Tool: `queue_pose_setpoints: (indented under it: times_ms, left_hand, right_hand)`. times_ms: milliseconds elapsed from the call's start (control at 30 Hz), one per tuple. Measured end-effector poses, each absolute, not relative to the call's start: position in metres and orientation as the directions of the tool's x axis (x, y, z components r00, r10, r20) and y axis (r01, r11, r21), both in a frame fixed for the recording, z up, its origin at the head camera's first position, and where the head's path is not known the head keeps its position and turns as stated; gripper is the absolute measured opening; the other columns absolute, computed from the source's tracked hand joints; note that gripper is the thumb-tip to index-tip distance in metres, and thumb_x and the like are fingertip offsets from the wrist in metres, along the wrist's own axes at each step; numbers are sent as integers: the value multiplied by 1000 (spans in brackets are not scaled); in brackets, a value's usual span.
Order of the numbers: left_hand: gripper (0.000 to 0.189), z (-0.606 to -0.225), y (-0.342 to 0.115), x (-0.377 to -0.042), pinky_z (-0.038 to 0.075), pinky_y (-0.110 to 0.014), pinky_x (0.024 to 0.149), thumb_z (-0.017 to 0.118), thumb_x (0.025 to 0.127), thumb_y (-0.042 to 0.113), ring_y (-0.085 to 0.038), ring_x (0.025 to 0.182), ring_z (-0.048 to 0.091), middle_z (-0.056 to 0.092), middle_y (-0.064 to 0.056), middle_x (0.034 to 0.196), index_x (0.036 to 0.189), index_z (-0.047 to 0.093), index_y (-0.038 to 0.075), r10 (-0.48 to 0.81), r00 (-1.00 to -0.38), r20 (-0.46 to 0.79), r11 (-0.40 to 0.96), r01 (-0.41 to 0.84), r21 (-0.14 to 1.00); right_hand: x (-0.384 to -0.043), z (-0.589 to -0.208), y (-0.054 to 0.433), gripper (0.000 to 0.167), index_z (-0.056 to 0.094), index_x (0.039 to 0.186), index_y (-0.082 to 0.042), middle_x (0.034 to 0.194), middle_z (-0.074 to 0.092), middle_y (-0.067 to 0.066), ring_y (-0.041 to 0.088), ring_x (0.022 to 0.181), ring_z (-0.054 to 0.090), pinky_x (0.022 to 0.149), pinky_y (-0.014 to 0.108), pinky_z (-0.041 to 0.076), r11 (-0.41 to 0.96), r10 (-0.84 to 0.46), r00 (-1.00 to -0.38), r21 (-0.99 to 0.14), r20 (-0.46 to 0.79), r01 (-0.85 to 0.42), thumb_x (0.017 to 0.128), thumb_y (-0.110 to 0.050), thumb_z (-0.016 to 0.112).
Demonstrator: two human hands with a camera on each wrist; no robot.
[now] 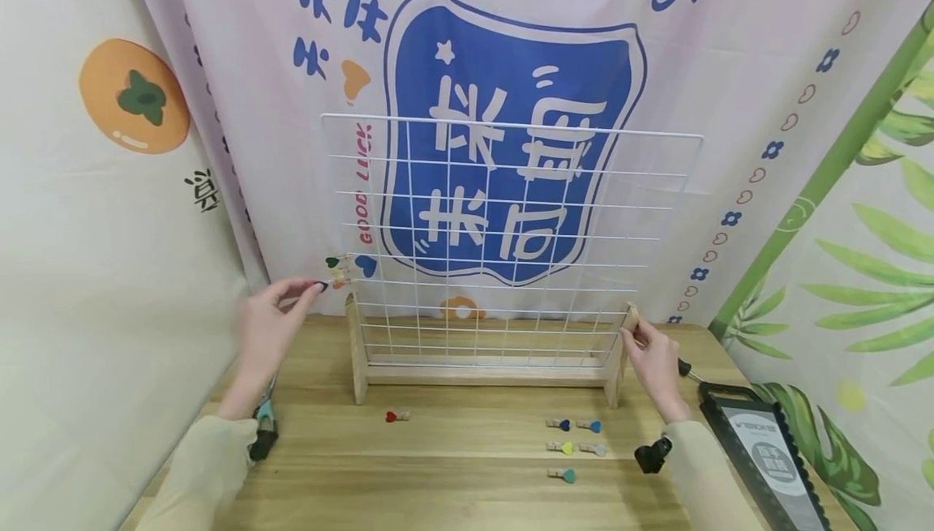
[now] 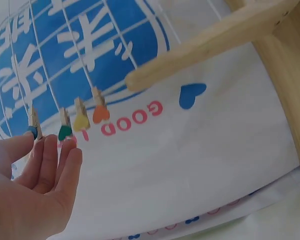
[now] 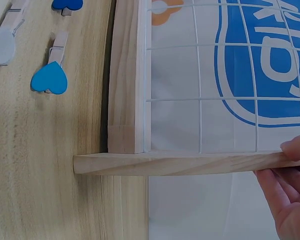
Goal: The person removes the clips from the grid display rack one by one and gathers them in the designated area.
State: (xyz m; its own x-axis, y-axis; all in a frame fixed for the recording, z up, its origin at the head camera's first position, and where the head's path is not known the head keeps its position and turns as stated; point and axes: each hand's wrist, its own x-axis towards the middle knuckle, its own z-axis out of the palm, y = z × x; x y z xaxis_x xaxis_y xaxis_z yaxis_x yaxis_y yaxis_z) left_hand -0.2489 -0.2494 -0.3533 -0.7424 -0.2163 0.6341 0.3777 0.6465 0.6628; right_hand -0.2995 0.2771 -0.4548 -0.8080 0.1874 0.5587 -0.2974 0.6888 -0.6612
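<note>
My left hand pinches a small wooden clothespin with a dark blue heart between thumb and fingers, at the left edge of a white wire grid. Beside it on that edge hang clothespins with a green heart, a yellow heart and an orange heart. The grid stands upright in a wooden stand. With thumb and fingers, my right hand grips the top of the stand's right post. Part of this hand lies outside the right wrist view.
On the wooden table lie a red-heart clothespin and, to the right, several more, including a yellow one and a teal one. A black-framed case and a black-handled tool lie at right. Behind the grid hangs a printed curtain.
</note>
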Motion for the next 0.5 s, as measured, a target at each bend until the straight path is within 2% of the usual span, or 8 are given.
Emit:
queue_pose_setpoints:
  times_ms: [67, 167, 233, 267, 400, 500]
  left_hand:
    - [16, -363, -243, -247, 45, 5, 70, 68, 93, 9, 19, 79, 59, 75, -24, 99, 101, 72, -4, -173, -753, 635, 658, 391, 643]
    - [13, -379, -232, -245, 52, -1, 68, 71, 89, 6, -8, 79, 72, 76, -22, 94, 97, 73, -3, -111, -747, 656, 671, 431, 604]
    - [11, -391, -223, -244, 57, -10, 69, 73, 87, 5, -26, 81, 74, 76, -21, 91, 96, 73, -3, -72, -753, 654, 664, 453, 594]
    - [11, -398, -219, -244, 59, -13, 67, 74, 86, 4, -31, 80, 74, 75, -21, 89, 94, 73, -3, -58, -751, 658, 657, 467, 591]
    - [10, -420, -203, -241, 63, -26, 69, 74, 85, 4, -29, 81, 73, 75, -18, 88, 94, 73, -1, -14, -814, 580, 620, 448, 644]
    - [10, -436, -192, -240, 63, -28, 72, 73, 86, 5, -27, 84, 73, 76, -14, 89, 95, 74, 1, 11, -872, 490, 608, 395, 689]
  right_hand:
    - [-299, -455, 277, 32, 62, 122, 13, 108, 68, 35, 46, 98, 70, 81, 48, 57, 688, 189, -808, -662, 558, -296, 93, -1, 63]
    - [-299, -455, 277, 32, 62, 122, 13, 108, 69, 35, 46, 98, 71, 81, 48, 57, 687, 192, -808, -664, 557, -295, 93, -1, 63]
    - [-299, -455, 277, 32, 63, 122, 13, 108, 69, 34, 46, 97, 71, 81, 48, 57, 687, 194, -807, -665, 558, -294, 93, -1, 64]
    - [-299, -455, 277, 32, 63, 122, 12, 107, 69, 34, 46, 97, 71, 80, 48, 57, 687, 195, -806, -665, 558, -294, 93, -1, 64]
    - [-299, -455, 277, 32, 62, 121, 13, 108, 68, 35, 46, 97, 71, 80, 47, 57, 691, 192, -805, -660, 562, -295, 93, -1, 64]
    - [-299, -454, 277, 32, 62, 121, 13, 108, 69, 35, 46, 97, 71, 80, 47, 57, 693, 191, -804, -658, 563, -297, 93, -1, 63]
